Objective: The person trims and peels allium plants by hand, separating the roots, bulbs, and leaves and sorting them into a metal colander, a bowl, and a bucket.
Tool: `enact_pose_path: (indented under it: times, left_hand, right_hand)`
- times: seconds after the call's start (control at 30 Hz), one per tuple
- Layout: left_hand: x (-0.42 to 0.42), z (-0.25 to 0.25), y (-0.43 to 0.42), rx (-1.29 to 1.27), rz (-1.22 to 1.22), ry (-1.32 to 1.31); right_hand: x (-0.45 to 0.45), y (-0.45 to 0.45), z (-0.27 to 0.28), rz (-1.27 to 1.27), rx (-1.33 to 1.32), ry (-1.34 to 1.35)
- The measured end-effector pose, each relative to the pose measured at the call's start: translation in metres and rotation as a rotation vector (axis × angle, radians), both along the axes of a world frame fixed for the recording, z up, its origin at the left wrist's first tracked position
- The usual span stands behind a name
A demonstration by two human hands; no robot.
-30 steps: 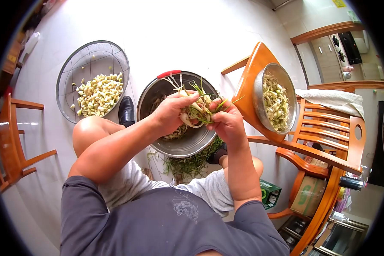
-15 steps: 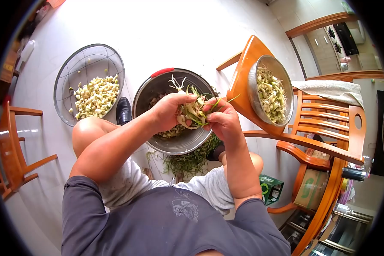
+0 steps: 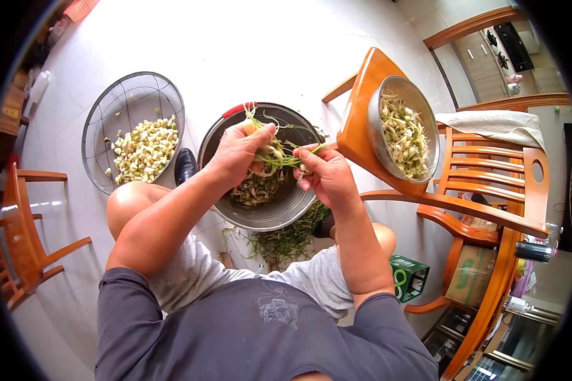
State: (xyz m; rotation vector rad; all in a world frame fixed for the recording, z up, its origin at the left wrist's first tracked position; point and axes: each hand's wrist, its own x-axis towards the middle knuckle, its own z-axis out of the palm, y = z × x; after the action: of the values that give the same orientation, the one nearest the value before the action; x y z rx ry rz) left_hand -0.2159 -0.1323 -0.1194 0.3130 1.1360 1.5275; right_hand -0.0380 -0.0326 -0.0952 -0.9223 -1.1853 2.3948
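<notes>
My left hand (image 3: 240, 152) is closed around a bunch of sprouted garlic (image 3: 274, 153), with pale roots sticking up and green shoots trailing to the right. Between the thumb and fingers of my right hand (image 3: 332, 179) is a small garlic clove (image 3: 305, 169) with green shoots. Both hands are close together above a grey metal basin (image 3: 292, 214) with a red grip on its rim. More sprouted garlic and dry scraps (image 3: 257, 189) lie inside the basin, partly hidden by my left hand and forearm.
Left of the basin, a round mesh tray (image 3: 111, 105) holds peeled cloves (image 3: 145, 151). A colander (image 3: 382, 149) of sprouted garlic (image 3: 403, 136) rests on a wooden stool (image 3: 356, 124). Cut green shoots (image 3: 286, 240) lie on the floor near my foot. Wooden chairs (image 3: 41, 222) stand at both sides.
My left hand has moved slightly left with the bunch, and my right hand slightly down. The hands are farther apart, with green shoots stretched between them.
</notes>
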Motion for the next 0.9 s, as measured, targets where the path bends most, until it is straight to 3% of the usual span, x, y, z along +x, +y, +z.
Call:
enact_pose_path:
  times: [0.13,0.37,0.43,0.73,0.9]
  left_hand:
    - [-0.007,-0.005,0.001,-0.025,0.037,0.104]
    - [-0.008,-0.013,0.002,-0.127,0.128,0.309]
    - [-0.009,-0.023,0.005,-0.136,0.137,0.47]
    - [-0.001,-0.032,0.013,-0.107,0.134,0.843]
    - [-0.005,-0.021,0.008,-0.119,0.069,0.58]
  right_hand:
    - [0.001,-0.002,0.001,-0.005,-0.107,-0.019]
    - [0.003,-0.008,0.0,0.016,0.022,-0.1]
    - [0.005,-0.015,0.002,0.019,0.08,-0.135]
    - [0.011,-0.027,0.016,-0.023,0.116,-0.037]
    - [0.017,-0.01,0.006,0.043,0.075,-0.107]
